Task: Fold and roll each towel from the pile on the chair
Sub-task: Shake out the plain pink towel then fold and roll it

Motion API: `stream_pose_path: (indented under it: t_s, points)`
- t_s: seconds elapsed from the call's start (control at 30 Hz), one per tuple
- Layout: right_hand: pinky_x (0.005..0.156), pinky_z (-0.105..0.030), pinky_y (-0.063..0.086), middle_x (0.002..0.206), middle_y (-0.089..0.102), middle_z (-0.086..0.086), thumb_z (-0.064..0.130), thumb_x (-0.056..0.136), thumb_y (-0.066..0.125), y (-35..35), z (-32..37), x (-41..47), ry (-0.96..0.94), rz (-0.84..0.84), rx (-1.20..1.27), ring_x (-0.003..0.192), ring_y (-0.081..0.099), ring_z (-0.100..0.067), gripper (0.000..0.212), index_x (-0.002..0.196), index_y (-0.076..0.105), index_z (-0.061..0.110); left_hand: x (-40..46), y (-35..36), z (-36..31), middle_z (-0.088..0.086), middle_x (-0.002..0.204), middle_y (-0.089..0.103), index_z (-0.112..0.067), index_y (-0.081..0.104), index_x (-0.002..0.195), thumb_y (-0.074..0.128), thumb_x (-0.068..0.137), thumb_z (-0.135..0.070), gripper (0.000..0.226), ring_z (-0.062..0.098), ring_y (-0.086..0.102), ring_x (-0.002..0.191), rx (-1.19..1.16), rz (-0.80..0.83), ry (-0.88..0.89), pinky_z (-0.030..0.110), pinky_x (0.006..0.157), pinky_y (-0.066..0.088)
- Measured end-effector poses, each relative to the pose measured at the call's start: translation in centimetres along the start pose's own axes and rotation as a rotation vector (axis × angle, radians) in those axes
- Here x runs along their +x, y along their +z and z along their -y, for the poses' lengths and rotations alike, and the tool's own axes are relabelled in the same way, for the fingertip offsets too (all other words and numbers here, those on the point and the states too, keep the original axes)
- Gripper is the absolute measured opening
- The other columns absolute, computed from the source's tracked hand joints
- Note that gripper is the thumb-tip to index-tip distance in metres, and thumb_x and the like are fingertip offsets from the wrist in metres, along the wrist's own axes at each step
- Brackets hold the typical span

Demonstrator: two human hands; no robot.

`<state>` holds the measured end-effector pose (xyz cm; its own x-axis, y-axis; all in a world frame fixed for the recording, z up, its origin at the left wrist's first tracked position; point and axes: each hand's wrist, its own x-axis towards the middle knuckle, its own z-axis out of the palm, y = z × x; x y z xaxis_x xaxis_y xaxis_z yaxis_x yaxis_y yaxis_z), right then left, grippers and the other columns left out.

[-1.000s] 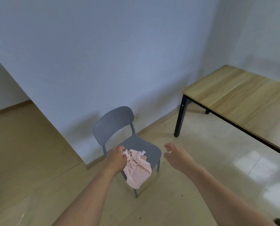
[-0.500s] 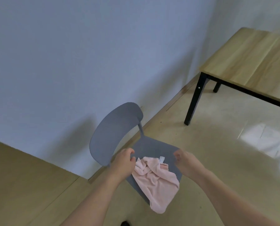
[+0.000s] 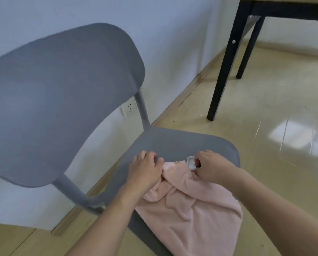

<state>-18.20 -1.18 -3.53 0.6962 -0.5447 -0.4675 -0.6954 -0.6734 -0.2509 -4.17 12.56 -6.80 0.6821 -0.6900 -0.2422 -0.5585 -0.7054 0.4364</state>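
Both hands pinch the pink towel (image 3: 189,209): left hand (image 3: 145,172) and right hand (image 3: 212,168) at its top edge. Crumpled, it runs lengthwise off the chair (image 3: 182,143) seat's front edge.

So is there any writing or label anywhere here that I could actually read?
White tag sewn to the edge of the pink towel: it carries faint grey print, too blurred to read.
Wall socket behind the chair: only slot holes, no lettering visible.
Nothing else in view bears words, numbers or signs.
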Motion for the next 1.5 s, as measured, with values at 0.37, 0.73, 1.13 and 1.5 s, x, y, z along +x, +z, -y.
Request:
stream_pose_path:
  t_s: [0.37, 0.73, 1.13, 1.5]
  points:
    - [0.062, -0.031, 0.039, 0.075, 0.055, -0.007, 0.025, 0.097, 0.047, 2.1, -2.7, 1.5, 0.01, -0.3, 0.55, 0.067, 0.047, -0.019, 0.027, 0.094, 0.061, 0.002, -0.1, 3.3, 2.4, -0.01, 0.077, 0.053, -0.017, 0.05, 0.078, 0.051, 0.087, -0.016, 0.009, 0.018, 0.046, 0.087, -0.275, -0.222, 0.283, 0.034, 0.079, 0.036]
    - [0.061, -0.026, 0.039, 0.085, 0.058, 0.001, 0.006, 0.092, 0.044, 3.7, -2.5, -0.9, 0.002, -0.626, 0.782, 0.072, 0.052, -0.016, 0.018, 0.102, 0.053, 0.019, -0.3, 2.9, 3.5, -0.012, 0.074, 0.055, -0.028, 0.049, 0.077, 0.048, 0.087, -0.016, 0.016, 0.019, 0.051, 0.086, -0.269, -0.173, 0.282, 0.034, 0.077, 0.042]
    - [0.064, -0.032, 0.037, 0.087, 0.063, -0.002, 0.017, 0.097, 0.04, -8.8, 3.7, -25.3, -0.161, -1.182, 0.273, 0.079, 0.055, -0.025, 0.02, 0.102, 0.059, 0.021, -16.6, -15.7, -2.6, 0.001, 0.068, 0.052, -0.007, 0.053, 0.074, 0.047, 0.094, -0.021, 0.025, 0.021, 0.049, 0.064, -0.181, -0.464, 0.507, 0.034, 0.056, 0.034]
    - [0.066, -0.033, 0.044, 0.092, 0.067, -0.012, 0.016, 0.094, 0.042, -10.4, 4.2, -37.6, 0.087, -1.203, 0.32, 0.082, 0.059, -0.03, 0.024, 0.093, 0.063, 0.004, -31.1, -22.8, -5.2, 0.013, 0.098, 0.061, -0.031, 0.064, 0.104, 0.055, 0.095, -0.029, 0.013, 0.026, 0.059, 0.079, -0.415, -0.103, 0.61, 0.031, 0.07, 0.048]
